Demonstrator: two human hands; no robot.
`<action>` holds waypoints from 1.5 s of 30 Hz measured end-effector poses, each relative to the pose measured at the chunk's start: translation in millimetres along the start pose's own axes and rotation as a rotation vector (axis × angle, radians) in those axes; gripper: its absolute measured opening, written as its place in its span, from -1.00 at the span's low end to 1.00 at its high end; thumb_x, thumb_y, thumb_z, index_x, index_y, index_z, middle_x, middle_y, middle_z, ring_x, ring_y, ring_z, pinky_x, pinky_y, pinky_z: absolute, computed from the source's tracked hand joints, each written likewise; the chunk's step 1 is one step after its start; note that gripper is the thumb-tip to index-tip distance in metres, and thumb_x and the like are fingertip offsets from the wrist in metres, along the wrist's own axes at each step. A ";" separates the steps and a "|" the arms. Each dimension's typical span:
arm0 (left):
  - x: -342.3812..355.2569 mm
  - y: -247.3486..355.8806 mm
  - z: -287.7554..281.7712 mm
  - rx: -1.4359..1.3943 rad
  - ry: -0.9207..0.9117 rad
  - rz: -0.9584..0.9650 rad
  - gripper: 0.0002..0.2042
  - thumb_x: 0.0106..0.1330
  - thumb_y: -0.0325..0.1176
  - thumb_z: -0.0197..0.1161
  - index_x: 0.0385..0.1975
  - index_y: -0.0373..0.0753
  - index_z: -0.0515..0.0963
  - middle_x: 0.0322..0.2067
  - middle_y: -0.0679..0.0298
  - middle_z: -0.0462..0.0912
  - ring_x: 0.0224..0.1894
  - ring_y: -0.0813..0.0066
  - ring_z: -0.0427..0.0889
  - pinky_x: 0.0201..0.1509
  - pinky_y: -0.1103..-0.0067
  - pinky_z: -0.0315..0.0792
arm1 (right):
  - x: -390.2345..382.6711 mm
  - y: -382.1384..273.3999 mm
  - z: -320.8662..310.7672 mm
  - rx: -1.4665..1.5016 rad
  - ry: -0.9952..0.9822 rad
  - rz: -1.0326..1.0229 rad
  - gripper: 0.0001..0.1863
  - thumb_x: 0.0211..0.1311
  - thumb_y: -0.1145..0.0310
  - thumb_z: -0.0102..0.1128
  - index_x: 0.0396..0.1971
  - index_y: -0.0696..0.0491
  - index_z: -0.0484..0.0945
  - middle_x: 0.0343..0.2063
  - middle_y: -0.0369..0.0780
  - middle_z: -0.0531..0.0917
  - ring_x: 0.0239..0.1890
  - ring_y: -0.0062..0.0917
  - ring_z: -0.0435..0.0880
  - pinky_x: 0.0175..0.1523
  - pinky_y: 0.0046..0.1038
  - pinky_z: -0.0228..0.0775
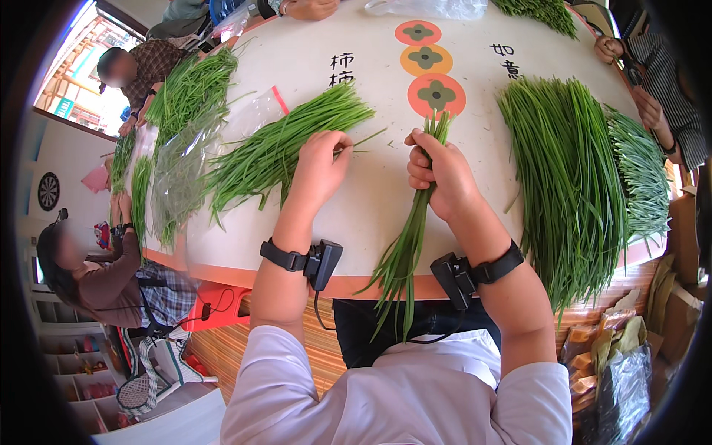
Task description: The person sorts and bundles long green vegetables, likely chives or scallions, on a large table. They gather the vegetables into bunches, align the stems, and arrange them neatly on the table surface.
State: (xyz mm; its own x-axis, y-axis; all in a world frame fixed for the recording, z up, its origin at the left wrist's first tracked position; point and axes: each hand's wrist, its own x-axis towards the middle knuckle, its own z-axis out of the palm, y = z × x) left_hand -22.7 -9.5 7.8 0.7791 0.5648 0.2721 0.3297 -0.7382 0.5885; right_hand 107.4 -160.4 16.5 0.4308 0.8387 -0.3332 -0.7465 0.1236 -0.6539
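Bunch of green leaves [407,241], over white table [367,215].
Lower tips hang past near edge; middle hidden in right hand [443,174], closed around it. Left hand [322,161]: fingers curled, contents cannot be told. Farther: leaf pile [271,148], partly hidden by left wrist; clear plastic [430,7], cut off at top.

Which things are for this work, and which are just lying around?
Seem for work:
green bunch in the right hand
leafy pile near the left hand
big green pile, right

Probably just around:
dartboard on wall
grey plastic bag
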 end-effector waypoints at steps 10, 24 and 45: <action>-19.4 50.2 25.3 -0.910 -0.129 -0.230 -0.90 0.22 -0.51 0.09 -0.31 -0.36 0.44 -0.40 0.31 0.53 -0.30 0.61 0.50 -0.15 0.65 0.38 | -1.9 7.4 5.9 -0.040 -0.062 -0.055 -0.83 0.05 0.32 0.21 -0.49 0.08 0.46 -0.75 -0.47 0.20 -0.70 -0.76 0.12 -0.57 -0.66 -0.02; -21.5 46.9 15.3 -0.632 -0.353 -0.175 -0.88 0.21 -0.44 0.13 -0.43 -0.39 0.51 -0.63 0.43 0.46 -0.60 0.75 0.32 -0.54 0.76 0.20 | 5.5 -3.4 2.0 0.126 0.170 -0.202 -0.75 0.27 0.22 -0.07 -0.49 0.07 0.35 -0.58 -0.33 0.38 -0.57 -0.61 0.32 -0.35 -0.53 0.27; -4.6 -3.7 3.7 0.089 -0.083 0.044 -0.93 0.01 -0.51 0.18 -0.50 -0.34 0.50 -0.51 0.20 0.49 -0.41 0.36 0.45 -0.30 0.54 0.34 | -2.4 -16.3 -3.6 -0.057 -0.183 0.164 -0.84 0.19 0.32 0.01 -0.45 0.11 0.36 -0.81 -0.50 0.06 -0.80 -0.81 -0.07 -0.69 -0.66 -0.25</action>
State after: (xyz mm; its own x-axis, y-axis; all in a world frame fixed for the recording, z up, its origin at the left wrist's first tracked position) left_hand -25.5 -10.7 1.6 0.8339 0.5017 0.2299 0.3378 -0.7935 0.5063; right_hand 120.3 -166.3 25.5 0.2030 0.9278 -0.3129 -0.7667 -0.0482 -0.6402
